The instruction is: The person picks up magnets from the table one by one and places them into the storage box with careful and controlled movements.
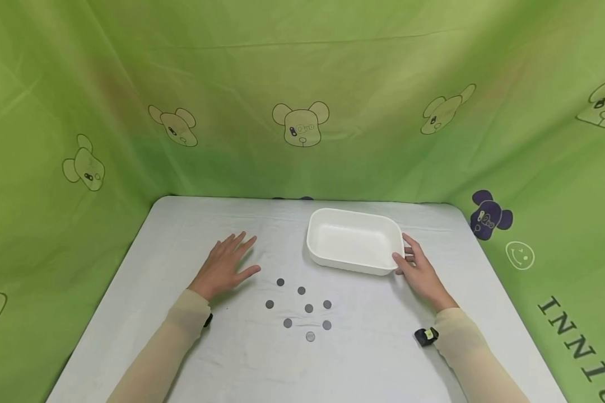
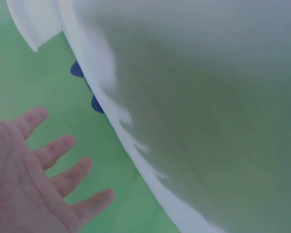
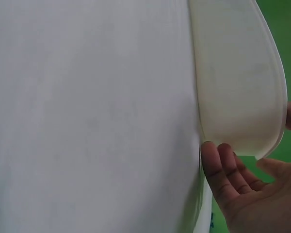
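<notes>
A white rectangular plastic tub point(image 1: 350, 266) with rounded corners stands on the table toward the back right. My right hand point(image 1: 420, 274) grips its right end, thumb over the rim and fingers against the outer wall. In the right wrist view, fingertips point(image 3: 211, 150) of that hand lie along the low side of the tub point(image 3: 240, 82). My left hand point(image 1: 224, 267) is spread palm down over the table, left of several small grey coins point(image 1: 309, 308); the left wrist view shows nothing in its palm point(image 2: 22, 189).
The coins lie loosely scattered on the white-covered table point(image 1: 373, 358), in front of the tub. Green curtains point(image 1: 232, 162) printed with bear heads hang behind the table and on both sides. A small black wrist device point(image 1: 426, 336) is by the right sleeve.
</notes>
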Demonstrator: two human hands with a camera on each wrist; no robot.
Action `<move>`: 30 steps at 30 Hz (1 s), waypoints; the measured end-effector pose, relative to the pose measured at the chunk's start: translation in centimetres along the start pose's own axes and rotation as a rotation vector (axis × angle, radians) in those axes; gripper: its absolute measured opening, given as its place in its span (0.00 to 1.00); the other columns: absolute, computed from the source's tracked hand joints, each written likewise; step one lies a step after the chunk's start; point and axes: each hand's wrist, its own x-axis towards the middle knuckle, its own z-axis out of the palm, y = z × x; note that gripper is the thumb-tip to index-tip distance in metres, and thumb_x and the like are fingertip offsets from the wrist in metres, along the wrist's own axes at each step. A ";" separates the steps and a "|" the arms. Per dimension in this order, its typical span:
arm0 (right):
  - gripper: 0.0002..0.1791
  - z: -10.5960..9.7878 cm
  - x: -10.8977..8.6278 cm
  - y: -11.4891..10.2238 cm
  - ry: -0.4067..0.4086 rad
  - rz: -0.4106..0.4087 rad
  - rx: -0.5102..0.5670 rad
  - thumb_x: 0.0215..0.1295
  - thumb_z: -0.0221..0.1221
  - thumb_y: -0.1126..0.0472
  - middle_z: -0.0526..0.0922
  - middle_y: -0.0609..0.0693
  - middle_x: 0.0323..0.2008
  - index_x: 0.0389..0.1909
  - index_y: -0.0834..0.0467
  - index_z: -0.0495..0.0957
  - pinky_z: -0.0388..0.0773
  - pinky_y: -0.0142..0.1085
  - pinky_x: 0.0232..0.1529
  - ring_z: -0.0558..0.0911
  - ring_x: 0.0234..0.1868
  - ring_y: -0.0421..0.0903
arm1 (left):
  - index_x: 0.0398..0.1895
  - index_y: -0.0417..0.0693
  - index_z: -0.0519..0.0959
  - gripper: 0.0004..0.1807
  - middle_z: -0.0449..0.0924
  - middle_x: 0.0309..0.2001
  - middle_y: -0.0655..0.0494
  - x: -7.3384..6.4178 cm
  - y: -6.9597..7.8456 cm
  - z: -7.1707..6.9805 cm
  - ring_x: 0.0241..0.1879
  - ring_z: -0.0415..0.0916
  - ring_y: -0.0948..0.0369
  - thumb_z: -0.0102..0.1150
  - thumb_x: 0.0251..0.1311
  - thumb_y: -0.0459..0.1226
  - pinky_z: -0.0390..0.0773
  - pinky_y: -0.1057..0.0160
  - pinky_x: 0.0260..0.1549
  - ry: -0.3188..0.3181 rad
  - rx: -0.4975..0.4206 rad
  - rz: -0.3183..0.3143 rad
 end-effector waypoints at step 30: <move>0.44 -0.3 -0.1 0.1 -0.043 0.029 0.052 0.86 0.49 0.41 0.72 0.60 0.49 0.89 0.46 0.38 0.80 0.36 0.34 0.78 0.35 0.46 | 0.80 0.56 0.71 0.35 0.72 0.75 0.48 1.2 4.0 1.8 0.72 0.71 0.47 0.63 0.75 0.55 0.71 0.43 0.69 -0.127 -0.006 0.131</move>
